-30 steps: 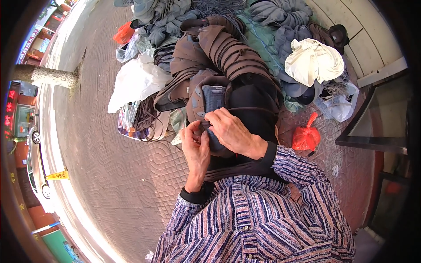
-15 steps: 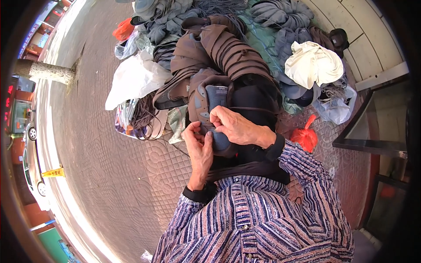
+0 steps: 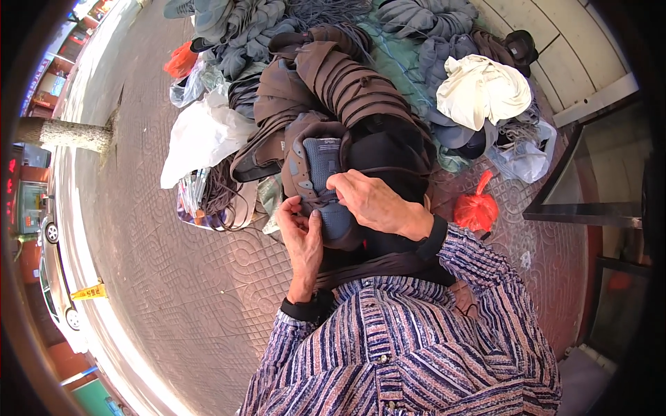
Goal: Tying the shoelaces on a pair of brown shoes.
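A brown shoe upper (image 3: 295,166) with a blue-grey mesh tongue (image 3: 323,163) lies over my dark-clothed lap, its toe toward me. My left hand (image 3: 302,239) grips the shoe upper low on its left side, the thumb resting near the blue toe panel (image 3: 333,225). Over the right side of the tongue, my right hand (image 3: 378,203) is pinched closed. What its fingertips hold is too small to make out. A dark strip, perhaps a lace, crosses the shoe between the two hands.
Stacked brown shoe uppers (image 3: 361,90) stretch ahead of my lap. Grey uppers (image 3: 430,17) lie beyond. A white plastic bag (image 3: 205,139) and a bundle of laces (image 3: 220,191) sit left; cream cloth (image 3: 485,90) and a red bag (image 3: 476,208) lie right, near a dark-framed glass panel (image 3: 590,180).
The view has shifted slightly. My right hand has drawn a little away from my left, showing more of the shoe's middle. My left hand keeps its grip on the shoe upper.
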Demonstrator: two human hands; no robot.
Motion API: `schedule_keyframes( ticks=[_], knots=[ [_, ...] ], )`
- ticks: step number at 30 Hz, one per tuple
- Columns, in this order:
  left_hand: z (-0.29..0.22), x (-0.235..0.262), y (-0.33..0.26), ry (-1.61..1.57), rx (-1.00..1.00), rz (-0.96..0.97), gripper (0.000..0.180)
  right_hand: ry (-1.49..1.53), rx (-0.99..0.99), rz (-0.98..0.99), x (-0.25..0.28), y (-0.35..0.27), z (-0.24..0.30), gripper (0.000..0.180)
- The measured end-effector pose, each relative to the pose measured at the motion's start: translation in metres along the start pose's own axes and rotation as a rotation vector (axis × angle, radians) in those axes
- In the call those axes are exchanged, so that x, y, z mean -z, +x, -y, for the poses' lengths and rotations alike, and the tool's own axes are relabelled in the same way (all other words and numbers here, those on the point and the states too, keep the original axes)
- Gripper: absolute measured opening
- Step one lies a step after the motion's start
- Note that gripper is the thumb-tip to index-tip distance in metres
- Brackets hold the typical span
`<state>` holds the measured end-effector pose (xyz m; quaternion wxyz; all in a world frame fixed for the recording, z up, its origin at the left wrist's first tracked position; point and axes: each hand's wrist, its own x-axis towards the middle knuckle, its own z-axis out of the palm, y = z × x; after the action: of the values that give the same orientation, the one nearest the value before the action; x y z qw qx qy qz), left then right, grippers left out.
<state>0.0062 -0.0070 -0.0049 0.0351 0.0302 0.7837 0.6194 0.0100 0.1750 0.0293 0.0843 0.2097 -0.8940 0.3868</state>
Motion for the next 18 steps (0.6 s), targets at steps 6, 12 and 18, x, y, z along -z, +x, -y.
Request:
schedule_keyframes(
  ticks=[6,12,18],
  knots=[
    [-0.003,0.003,0.001,0.045,-0.026,0.002,0.036,-0.208,0.078,0.053,-0.001,-0.010,0.002,0.030],
    [-0.027,0.028,0.032,0.602,-0.456,0.182,0.025,-0.283,0.009,-0.234,0.035,0.006,-0.002,0.021],
    [-0.043,0.065,0.058,0.888,-0.394,0.526,0.018,-0.399,0.032,-0.075,0.026,-0.005,-0.022,0.010]
  ],
)
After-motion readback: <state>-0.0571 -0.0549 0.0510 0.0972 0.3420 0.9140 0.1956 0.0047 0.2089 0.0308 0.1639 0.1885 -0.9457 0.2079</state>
